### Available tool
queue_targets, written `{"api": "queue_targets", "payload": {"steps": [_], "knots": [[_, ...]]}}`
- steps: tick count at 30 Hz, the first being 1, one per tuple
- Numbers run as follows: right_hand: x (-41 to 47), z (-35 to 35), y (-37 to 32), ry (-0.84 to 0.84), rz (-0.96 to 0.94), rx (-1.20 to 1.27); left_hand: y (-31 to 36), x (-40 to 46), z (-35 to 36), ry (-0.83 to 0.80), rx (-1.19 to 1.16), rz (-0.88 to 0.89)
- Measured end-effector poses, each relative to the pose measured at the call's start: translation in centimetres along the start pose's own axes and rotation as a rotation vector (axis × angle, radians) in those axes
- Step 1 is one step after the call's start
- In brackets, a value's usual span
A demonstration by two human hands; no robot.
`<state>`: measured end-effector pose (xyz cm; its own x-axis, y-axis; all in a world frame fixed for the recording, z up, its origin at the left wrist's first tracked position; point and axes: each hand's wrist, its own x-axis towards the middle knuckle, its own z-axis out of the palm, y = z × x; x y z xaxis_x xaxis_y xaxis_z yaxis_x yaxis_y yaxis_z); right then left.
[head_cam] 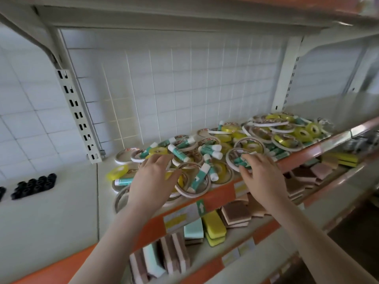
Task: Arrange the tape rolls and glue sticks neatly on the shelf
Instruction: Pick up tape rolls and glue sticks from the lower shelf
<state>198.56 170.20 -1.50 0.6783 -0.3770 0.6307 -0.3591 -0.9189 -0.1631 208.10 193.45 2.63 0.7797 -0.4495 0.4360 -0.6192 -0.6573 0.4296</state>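
- The shelf is a pale board with an orange front edge, and a jumbled heap of tape rolls and glue sticks covers it from near its left end to the right.
- The left hand lies palm-down on the left part of the heap, fingers spread fairly wide and only lightly bent; the fingertips touch rolls at the top of the pile, and the thumb reaches toward a white tape ring at the front. It pinches nothing that can be seen.
- The right hand is over the middle of the heap, fingers curved downward. Its fingertips sit on or around a green glue stick that lies inside a white ring — whether they actually grip it, I cannot tell.
- Glue sticks with green bodies and white caps lie criss-crossed on the rolls: one points up-left just beyond the left hand's fingertips, another lies across the front ring, and 2 more lie side by side between the hands, farther back.
- Yellow tape rolls are mixed with thin white rings toward the right end; one yellow roll lies at the left fringe, near the bare board.
- On the neighbouring board to the left stand black cylinders in a tight cluster — well apart from the heap.
- The lower shelf holds sponges in yellow, mint, brown and pink, some stacked, some on edge.
- Behind the heap rises a white wire grid panel.
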Motion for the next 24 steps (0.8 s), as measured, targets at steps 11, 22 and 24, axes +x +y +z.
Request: {"api": "queue_targets", "payload": {"steps": [11, 22, 24], "knots": [[5.7, 2.9, 6.1, -0.094, -0.246, 0.212, 5.9, 1.1, 5.0, 0.066, 0.112, -0.231], [8.2, 4.2, 6.7, -0.134, -0.382, 0.315, 8.8, 1.1, 6.5, 0.031, 0.151, -0.237], [8.2, 4.6, 6.9, -0.129, -0.385, 0.333, 8.7, 1.3, 6.8, 0.021, 0.15, -0.208]]}}
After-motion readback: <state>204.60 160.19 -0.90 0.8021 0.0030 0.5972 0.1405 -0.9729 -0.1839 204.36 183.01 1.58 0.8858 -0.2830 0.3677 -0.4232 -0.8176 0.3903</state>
